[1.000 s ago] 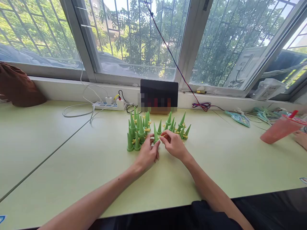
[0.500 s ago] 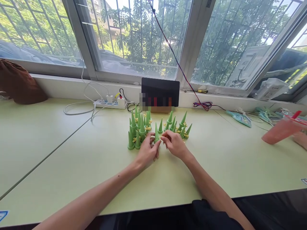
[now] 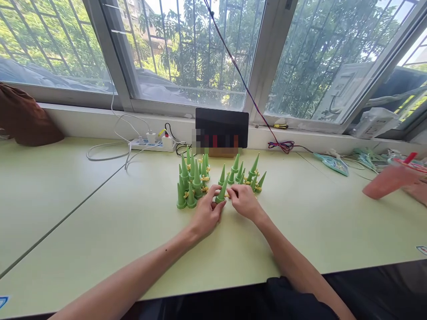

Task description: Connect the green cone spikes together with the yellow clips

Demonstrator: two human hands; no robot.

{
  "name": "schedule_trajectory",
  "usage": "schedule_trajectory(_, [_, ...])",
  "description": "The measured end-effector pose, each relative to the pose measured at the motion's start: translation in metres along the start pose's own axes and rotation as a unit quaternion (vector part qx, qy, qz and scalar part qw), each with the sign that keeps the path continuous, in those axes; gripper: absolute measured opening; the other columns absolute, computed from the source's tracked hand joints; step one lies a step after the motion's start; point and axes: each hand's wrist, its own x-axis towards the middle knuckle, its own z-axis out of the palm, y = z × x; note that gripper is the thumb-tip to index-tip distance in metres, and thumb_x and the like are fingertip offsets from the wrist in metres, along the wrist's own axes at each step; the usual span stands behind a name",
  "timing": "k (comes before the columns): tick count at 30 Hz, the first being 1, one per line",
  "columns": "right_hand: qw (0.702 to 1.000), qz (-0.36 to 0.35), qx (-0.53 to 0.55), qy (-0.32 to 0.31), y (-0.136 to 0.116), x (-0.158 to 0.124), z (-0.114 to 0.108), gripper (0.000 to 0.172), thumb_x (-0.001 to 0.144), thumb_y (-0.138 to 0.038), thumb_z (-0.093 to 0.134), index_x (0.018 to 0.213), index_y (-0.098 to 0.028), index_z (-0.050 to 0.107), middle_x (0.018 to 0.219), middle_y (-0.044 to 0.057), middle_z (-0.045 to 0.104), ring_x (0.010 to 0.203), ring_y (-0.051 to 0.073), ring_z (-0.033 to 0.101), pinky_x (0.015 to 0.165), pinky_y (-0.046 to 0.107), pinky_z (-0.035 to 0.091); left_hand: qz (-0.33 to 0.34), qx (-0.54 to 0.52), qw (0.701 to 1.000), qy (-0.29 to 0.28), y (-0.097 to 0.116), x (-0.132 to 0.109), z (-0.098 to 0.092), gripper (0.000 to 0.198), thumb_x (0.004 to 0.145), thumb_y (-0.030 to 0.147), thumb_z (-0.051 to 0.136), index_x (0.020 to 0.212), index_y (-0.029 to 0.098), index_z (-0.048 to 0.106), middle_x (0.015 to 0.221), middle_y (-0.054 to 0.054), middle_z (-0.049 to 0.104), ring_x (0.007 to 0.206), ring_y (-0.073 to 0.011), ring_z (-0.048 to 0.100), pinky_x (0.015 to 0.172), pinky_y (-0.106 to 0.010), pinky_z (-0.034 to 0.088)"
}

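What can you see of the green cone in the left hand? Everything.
The green cone looks like plastic: a pointed spike above a wider base rim, with a small yellow piece at its side. It tilts, tip leaning right, near similar cones. The left hand grips it low down; the right hand is at the yellow piece, contact unclear.

Pixelation masks the lower part of a dark screen (image 3: pixel 222 126), while a brown bag (image 3: pixel 30 118) and another person's hand (image 3: pixel 416 192) run out of frame at left and right; we cannot make out the shape of the small yellow piece (image 3: pixel 227 195) by the right hand (image 3: pixel 245 202).
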Motion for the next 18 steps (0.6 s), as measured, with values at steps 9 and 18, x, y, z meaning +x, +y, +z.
schedule_trajectory(9, [0.999,0.003,0.047,0.01,-0.0036,-0.0013,-0.001,0.028,0.091,-0.033,0.049,0.066,-0.019,0.053,0.058,0.0,0.056,0.052,0.012,0.046,0.054,0.025,0.034,-0.059,-0.08,0.995,0.019,0.0019,0.0036,0.005,0.036,0.089,0.043,0.051,0.117,0.023,0.042,0.099,-0.006,0.061,0.039,-0.0059,0.05,0.039,-0.022,0.042])
schedule_trajectory(18, [0.998,-0.047,0.031,-0.037,0.0004,-0.0021,-0.0045,0.022,0.091,-0.024,0.046,0.07,-0.02,0.045,0.06,-0.003,0.044,0.056,0.011,0.036,0.055,0.023,0.029,-0.076,-0.108,0.991,0.012,0.0013,0.0044,0.0037,0.034,0.09,0.04,0.05,0.118,0.021,0.042,0.07,0.004,0.054,0.036,-0.0074,0.048,0.035,-0.021,0.04])
